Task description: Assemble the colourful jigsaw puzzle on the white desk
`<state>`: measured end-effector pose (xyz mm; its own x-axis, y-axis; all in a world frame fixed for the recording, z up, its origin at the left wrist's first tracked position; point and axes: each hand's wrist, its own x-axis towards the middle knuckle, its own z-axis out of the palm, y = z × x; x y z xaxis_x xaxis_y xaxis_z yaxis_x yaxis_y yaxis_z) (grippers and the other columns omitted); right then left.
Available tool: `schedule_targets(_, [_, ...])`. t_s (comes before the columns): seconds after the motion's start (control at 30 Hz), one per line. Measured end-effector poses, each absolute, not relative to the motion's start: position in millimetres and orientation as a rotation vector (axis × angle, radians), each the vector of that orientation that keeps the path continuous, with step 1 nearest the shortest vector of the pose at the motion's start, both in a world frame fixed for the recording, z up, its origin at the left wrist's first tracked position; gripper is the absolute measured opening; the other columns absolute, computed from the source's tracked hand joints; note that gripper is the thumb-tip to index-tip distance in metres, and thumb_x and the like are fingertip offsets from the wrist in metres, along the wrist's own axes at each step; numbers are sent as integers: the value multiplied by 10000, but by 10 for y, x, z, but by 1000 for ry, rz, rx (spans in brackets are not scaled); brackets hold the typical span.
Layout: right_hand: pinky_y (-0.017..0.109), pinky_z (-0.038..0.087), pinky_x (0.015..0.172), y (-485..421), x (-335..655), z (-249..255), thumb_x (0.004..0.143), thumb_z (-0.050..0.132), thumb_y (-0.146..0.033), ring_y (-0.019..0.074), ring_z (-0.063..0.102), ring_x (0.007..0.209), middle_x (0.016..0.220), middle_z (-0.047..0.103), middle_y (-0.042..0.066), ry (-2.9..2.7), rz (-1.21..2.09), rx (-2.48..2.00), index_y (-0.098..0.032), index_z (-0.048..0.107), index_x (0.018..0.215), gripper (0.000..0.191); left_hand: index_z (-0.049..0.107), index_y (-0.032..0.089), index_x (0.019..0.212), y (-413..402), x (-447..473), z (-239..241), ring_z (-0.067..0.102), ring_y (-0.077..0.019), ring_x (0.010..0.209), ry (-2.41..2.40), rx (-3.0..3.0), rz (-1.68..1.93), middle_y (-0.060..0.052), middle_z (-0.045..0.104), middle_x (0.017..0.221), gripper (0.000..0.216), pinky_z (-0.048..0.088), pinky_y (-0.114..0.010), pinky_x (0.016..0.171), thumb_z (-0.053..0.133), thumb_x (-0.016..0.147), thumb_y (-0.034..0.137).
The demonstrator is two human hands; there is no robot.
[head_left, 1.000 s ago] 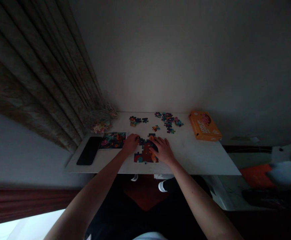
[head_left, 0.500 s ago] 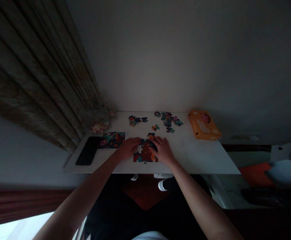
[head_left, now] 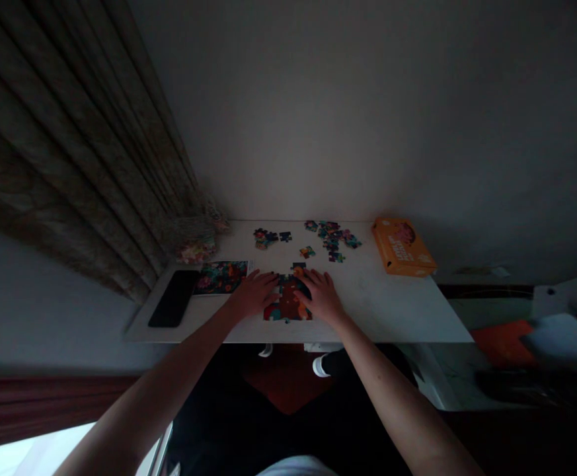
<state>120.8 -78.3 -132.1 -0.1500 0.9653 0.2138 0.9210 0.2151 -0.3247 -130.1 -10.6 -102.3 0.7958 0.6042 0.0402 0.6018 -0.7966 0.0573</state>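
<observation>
Two hands [head_left: 255,293] [head_left: 324,295], loosely open, touch the puzzle [head_left: 289,303].

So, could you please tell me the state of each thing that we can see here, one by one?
Puzzle: partly assembled
Left hand: at the puzzle's left side, grip unclear
Right hand: fingers spread over the puzzle
Loose pieces: scattered, some clustered
Orange box: looks closed
Black phone: lying flat, dark
Printed picture: face up
Curtain: hanging in folds
</observation>
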Motion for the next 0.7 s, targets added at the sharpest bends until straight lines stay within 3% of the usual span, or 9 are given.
schedule_targets(0.3, [630, 279, 1218, -777, 1214, -1336, 1041, 522, -496, 340, 455, 1463, 1572, 538, 114, -2124, 162, -1750, -270, 576, 1483, 499, 606, 226, 1451, -72, -1355, -1097, 500, -260, 1460, 932, 2866, 97, -112, 549, 1564, 428, 377, -477, 1208, 454, 1075, 363])
schedule_targets(0.7, [651, 268, 1215, -819, 1210, -1252, 997, 585, -559, 353, 440, 1467, 1579, 521, 117, -2136, 181, -1703, -306, 629, 1429, 502, 696, 269, 1316, -117, -1271, -1036, 580, -277, 1367, 974, 2919, 155, -105, 653, 1447, 323, 341, -519, 1207, 531, 1049, 348])
